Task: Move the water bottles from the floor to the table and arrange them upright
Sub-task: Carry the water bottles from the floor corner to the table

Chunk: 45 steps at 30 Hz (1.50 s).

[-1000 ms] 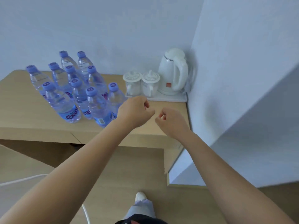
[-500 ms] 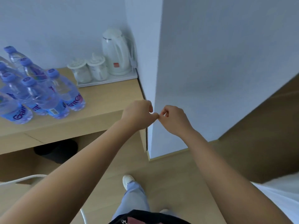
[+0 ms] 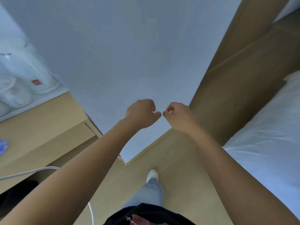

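Holding nothing, left hand (image 3: pixel 140 113) and right hand (image 3: pixel 178 116) curled into loose fists, thumb tips nearly meeting before a white wall (image 3: pixel 129 54), blurred blue water bottle (image 3: pixel 3 146) at table (image 3: pixel 48 120) left edge, white kettle (image 3: pixel 24 65) farther back, contents indiscernible

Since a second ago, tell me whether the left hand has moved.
Yes. The left hand was in front of the table; now it is right of the table's end, in front of the wall corner.
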Each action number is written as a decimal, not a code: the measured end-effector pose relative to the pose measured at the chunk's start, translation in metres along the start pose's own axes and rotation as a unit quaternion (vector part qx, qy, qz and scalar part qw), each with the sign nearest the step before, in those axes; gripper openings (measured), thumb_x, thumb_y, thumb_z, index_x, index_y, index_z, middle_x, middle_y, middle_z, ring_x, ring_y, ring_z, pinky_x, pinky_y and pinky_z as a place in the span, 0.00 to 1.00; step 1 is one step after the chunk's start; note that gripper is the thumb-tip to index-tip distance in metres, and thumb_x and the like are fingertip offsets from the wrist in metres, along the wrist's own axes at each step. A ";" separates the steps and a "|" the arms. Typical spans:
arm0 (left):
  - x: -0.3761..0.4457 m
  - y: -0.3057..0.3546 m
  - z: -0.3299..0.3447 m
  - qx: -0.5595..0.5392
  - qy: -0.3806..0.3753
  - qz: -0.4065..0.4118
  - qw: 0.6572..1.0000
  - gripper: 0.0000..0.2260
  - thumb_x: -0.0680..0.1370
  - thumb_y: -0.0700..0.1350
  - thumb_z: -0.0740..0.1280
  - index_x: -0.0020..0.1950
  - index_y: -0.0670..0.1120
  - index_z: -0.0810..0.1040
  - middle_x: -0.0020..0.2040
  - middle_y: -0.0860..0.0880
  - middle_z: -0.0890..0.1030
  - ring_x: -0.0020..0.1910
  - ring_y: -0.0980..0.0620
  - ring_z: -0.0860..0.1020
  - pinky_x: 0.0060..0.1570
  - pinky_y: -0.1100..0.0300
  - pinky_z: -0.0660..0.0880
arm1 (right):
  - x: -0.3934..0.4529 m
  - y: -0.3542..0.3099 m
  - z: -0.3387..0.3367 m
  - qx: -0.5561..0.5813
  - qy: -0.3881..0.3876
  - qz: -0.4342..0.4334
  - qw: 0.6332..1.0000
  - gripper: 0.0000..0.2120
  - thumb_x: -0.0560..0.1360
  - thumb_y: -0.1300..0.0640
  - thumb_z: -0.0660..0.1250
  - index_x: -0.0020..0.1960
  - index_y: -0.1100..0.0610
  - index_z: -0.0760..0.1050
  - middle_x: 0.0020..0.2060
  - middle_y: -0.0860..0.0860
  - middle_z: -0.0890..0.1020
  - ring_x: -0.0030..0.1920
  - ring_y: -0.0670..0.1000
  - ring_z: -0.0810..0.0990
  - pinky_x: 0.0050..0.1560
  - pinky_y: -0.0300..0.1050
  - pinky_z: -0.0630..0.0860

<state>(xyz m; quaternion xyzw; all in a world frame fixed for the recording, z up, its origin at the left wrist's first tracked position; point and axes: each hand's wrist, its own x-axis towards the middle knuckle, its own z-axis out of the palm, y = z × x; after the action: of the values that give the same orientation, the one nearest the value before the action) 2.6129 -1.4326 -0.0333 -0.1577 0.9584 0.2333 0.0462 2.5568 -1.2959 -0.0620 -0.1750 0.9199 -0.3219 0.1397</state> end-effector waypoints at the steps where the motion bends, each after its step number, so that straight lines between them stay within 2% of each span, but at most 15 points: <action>1: 0.013 0.007 0.002 0.000 -0.005 0.008 1.000 0.12 0.73 0.53 0.63 0.52 0.49 0.76 0.50 0.53 0.79 0.48 0.51 0.77 0.43 0.59 0.71 | 0.009 0.007 -0.007 0.002 0.006 0.010 1.000 0.07 0.73 0.50 0.62 0.47 0.52 0.73 0.36 0.43 0.74 0.37 0.46 0.76 0.36 0.41 0.72; 5: 0.067 0.035 0.009 0.001 -0.025 0.038 0.999 0.12 0.73 0.53 0.63 0.53 0.49 0.76 0.52 0.53 0.78 0.50 0.51 0.76 0.46 0.58 0.71 | 0.044 0.028 -0.032 0.006 0.019 0.042 0.999 0.07 0.73 0.49 0.61 0.47 0.52 0.73 0.36 0.43 0.74 0.36 0.44 0.75 0.35 0.40 0.70; 8: 0.105 0.056 0.015 0.004 -0.043 0.062 0.997 0.13 0.74 0.54 0.63 0.53 0.49 0.76 0.53 0.53 0.78 0.51 0.51 0.76 0.47 0.58 0.72 | 0.068 0.043 -0.048 0.006 0.026 0.077 0.997 0.08 0.73 0.50 0.61 0.47 0.53 0.73 0.37 0.43 0.75 0.38 0.48 0.77 0.38 0.42 0.72; 12: 0.145 0.085 0.025 0.009 -0.072 0.100 0.992 0.13 0.74 0.54 0.64 0.54 0.48 0.76 0.53 0.52 0.78 0.52 0.50 0.76 0.48 0.58 0.72 | 0.093 0.062 -0.069 0.035 0.043 0.117 0.992 0.06 0.73 0.52 0.61 0.44 0.53 0.72 0.43 0.49 0.80 0.42 0.50 0.80 0.44 0.46 0.77; 16: 0.180 0.111 0.036 0.017 -0.089 0.124 0.988 0.14 0.74 0.54 0.63 0.54 0.48 0.76 0.53 0.52 0.78 0.51 0.50 0.76 0.47 0.58 0.71 | 0.112 0.084 -0.087 0.036 0.069 0.152 0.985 0.06 0.73 0.52 0.61 0.44 0.53 0.73 0.40 0.46 0.77 0.37 0.48 0.76 0.39 0.44 0.74; 20: 0.214 0.136 0.053 0.020 -0.107 0.135 0.985 0.14 0.73 0.54 0.63 0.54 0.49 0.76 0.50 0.52 0.78 0.48 0.51 0.75 0.47 0.58 0.71 | 0.132 0.114 -0.105 0.042 0.080 0.181 0.979 0.06 0.73 0.52 0.62 0.44 0.54 0.73 0.38 0.46 0.77 0.37 0.49 0.77 0.40 0.45 0.75; 24: 0.252 0.168 0.074 0.021 -0.125 0.133 0.983 0.11 0.73 0.52 0.63 0.52 0.50 0.75 0.45 0.55 0.75 0.46 0.52 0.74 0.45 0.59 0.69 | 0.157 0.152 -0.133 0.039 0.081 0.193 0.977 0.05 0.73 0.52 0.62 0.41 0.53 0.72 0.34 0.44 0.76 0.36 0.46 0.75 0.35 0.41 0.71; 28: 0.292 0.211 0.099 0.011 -0.135 0.116 0.984 0.05 0.73 0.52 0.63 0.45 0.52 0.71 0.42 0.54 0.75 0.44 0.51 0.75 0.42 0.59 0.69 | 0.187 0.194 -0.173 0.027 0.060 0.196 0.978 0.06 0.73 0.52 0.62 0.42 0.53 0.73 0.37 0.46 0.76 0.41 0.49 0.76 0.40 0.42 0.71; 35: 0.355 0.290 0.140 -0.019 -0.141 0.062 0.988 0.07 0.73 0.50 0.62 0.48 0.50 0.73 0.43 0.52 0.76 0.42 0.51 0.75 0.40 0.61 0.71 | 0.240 0.262 -0.254 -0.018 -0.010 0.158 0.987 0.07 0.74 0.51 0.60 0.45 0.53 0.73 0.42 0.50 0.79 0.44 0.52 0.77 0.43 0.45 0.73; 39: 0.385 0.314 0.165 -0.022 -0.149 0.027 0.988 0.11 0.74 0.53 0.62 0.53 0.50 0.74 0.45 0.53 0.76 0.46 0.50 0.76 0.51 0.54 0.75 | 0.271 0.291 -0.285 -0.019 -0.031 0.143 0.989 0.09 0.73 0.52 0.60 0.48 0.55 0.74 0.44 0.51 0.80 0.44 0.53 0.76 0.42 0.44 0.71; 42: 0.400 0.323 0.178 -0.087 -0.157 -0.037 0.983 0.17 0.72 0.57 0.60 0.54 0.49 0.74 0.47 0.51 0.76 0.49 0.47 0.76 0.56 0.51 0.74 | 0.292 0.305 -0.297 -0.011 -0.050 0.130 0.990 0.10 0.73 0.51 0.60 0.48 0.55 0.75 0.43 0.51 0.80 0.45 0.53 0.77 0.44 0.45 0.72; 43: 0.406 0.324 0.181 -0.097 -0.147 -0.052 0.983 0.18 0.71 0.58 0.59 0.54 0.49 0.75 0.46 0.51 0.76 0.48 0.48 0.76 0.55 0.52 0.74 | 0.302 0.309 -0.299 -0.012 -0.057 0.124 0.991 0.10 0.73 0.51 0.60 0.48 0.55 0.75 0.44 0.51 0.80 0.45 0.53 0.77 0.43 0.45 0.72; 45: 0.416 0.324 0.187 -0.063 -0.134 -0.056 0.987 0.13 0.72 0.55 0.62 0.51 0.49 0.75 0.42 0.54 0.74 0.43 0.50 0.73 0.48 0.56 0.72 | 0.314 0.313 -0.300 -0.006 -0.065 0.119 0.991 0.10 0.73 0.51 0.60 0.48 0.56 0.75 0.44 0.51 0.80 0.46 0.53 0.77 0.43 0.45 0.71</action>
<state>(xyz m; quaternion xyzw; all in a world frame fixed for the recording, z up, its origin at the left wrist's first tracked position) 2.1176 -1.1901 -0.1259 -0.1808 0.9167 0.3092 0.1771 2.0904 -1.0337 -0.0822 -0.0855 0.9251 -0.2851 0.2359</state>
